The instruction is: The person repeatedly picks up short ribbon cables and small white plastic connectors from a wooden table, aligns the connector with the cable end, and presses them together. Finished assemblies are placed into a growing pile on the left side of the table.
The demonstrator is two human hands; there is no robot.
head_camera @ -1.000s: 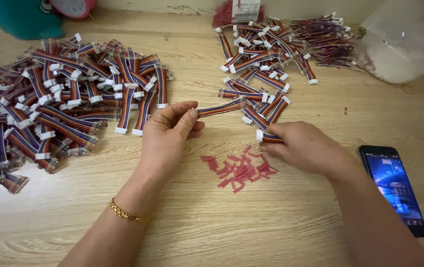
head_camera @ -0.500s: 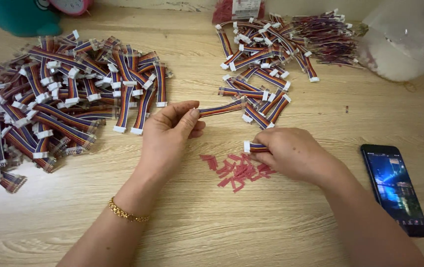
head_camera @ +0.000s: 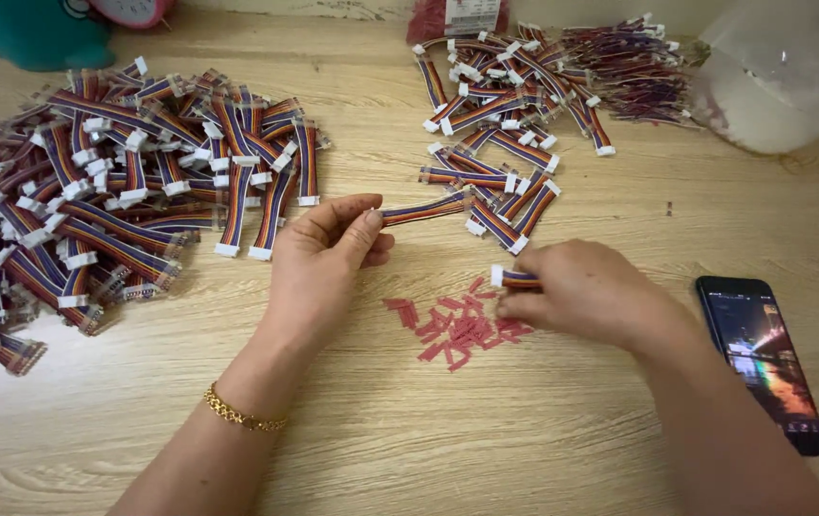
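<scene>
Left hand point(head_camera: 328, 256) pinches a ribbon cable point(head_camera: 425, 208); right hand point(head_camera: 586, 291) grips another (perhaps shorter).

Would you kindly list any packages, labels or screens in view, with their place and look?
Phone: flat by the right forearm, black slab, lit bluish screen.
Clear plastic bag: top right, crumpled, whitish.
Red packet: top edge, with a white rectangular label.

A dark phone point(head_camera: 763, 361) with a lit screen lies on the wooden table point(head_camera: 524, 449) at four o'clock. A clear plastic bag point(head_camera: 782, 81) sits at two o'clock. A teal container point(head_camera: 32, 31) stands at eleven o'clock, a pink round object point(head_camera: 132, 10) just beside it.
</scene>
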